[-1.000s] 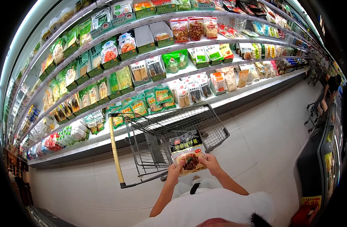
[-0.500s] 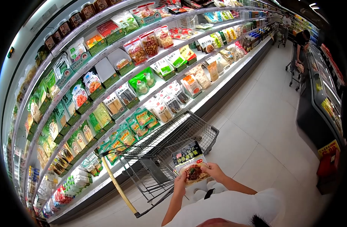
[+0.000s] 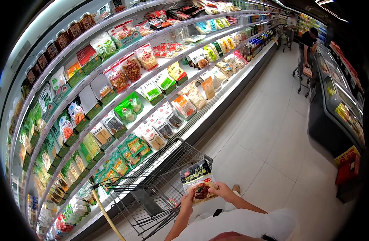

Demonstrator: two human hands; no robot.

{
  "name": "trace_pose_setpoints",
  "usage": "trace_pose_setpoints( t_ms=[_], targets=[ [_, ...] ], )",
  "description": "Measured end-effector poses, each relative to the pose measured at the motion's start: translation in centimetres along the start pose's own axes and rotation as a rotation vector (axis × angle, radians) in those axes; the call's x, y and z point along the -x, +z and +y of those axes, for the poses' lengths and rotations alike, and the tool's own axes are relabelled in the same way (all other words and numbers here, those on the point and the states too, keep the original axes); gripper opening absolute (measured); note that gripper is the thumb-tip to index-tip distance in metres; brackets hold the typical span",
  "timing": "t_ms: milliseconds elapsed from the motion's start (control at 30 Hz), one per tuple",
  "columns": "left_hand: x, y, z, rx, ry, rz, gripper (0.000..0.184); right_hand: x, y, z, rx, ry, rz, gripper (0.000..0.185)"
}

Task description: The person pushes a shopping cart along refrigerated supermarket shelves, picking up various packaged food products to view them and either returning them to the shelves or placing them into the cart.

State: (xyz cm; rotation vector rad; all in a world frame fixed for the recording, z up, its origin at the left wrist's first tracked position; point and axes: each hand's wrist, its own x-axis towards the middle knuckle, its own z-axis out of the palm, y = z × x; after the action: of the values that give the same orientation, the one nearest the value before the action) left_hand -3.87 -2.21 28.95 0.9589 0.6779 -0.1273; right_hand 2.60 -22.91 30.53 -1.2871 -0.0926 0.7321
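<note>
Currently I hold one black-topped noodle-sauce pouch [image 3: 198, 179] beside the wire shopping cart [image 3: 148, 202], left hand [image 3: 187, 201] and right hand [image 3: 223, 190] pinched closed on its lower edges, presumably so its printed front reads unobstructed.

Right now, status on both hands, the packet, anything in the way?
Left hand and right hand gripping food packet low. Printed front toward camera. Nothing else covering it; shopping cart ahead and left.

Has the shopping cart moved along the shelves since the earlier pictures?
No, not visibly: the shopping cart, at the top end of its yellow handle, still appears next to the shelved green bags. Both shift only as the view turns.
</note>
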Motion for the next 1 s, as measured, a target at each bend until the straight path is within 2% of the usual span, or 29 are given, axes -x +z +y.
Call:
trace_pose_setpoints(
  t_ms=[233, 400, 467, 533, 567, 633, 733, 1000],
  targets=[
    [-8.2, 17.1, -3.3, 0.045, 0.030, -0.016, 0.035, -0.9, -15.7, -9.1, 0.016, -0.045, 0.050, 0.042],
    [-10.5, 28.7, -4.1, 0.079, 0.074, -0.128, 0.036, -0.5, -25.4, -13.1, -0.229, -0.072, 0.207, 0.044],
    [-11.7, 31.1, -4.6, 0.087, 0.074, -0.123, 0.036, -0.9, -27.5, -13.7, -0.304, -0.066, 0.247, 0.046],
    [-12.8, 32.7, -4.5, 0.090, 0.084, -0.116, 0.036, -1.4, -28.8, -13.1, -0.508, -0.079, 0.289, 0.042],
    [-13.2, 33.3, -4.4, 0.091, 0.065, -0.099, 0.036, -1.8, -29.2, -12.8, -0.504, -0.080, 0.274, 0.042],
    [-14.4, 34.0, -4.5, 0.095, 0.054, -0.083, 0.036, -2.4, -29.5, -12.0, -0.695, -0.142, 0.210, 0.037],
    [-16.1, 34.7, -4.8, 0.027, 0.012, -0.021, 0.038, -3.5, -31.0, -10.1, -0.738, -0.120, 0.178, 0.037],
    [-22.2, 38.9, -5.0, -0.002, -0.035, -0.092, 0.045, -7.8, -35.9, -12.0, -0.801, -0.071, 0.221, 0.037]
  ],
)
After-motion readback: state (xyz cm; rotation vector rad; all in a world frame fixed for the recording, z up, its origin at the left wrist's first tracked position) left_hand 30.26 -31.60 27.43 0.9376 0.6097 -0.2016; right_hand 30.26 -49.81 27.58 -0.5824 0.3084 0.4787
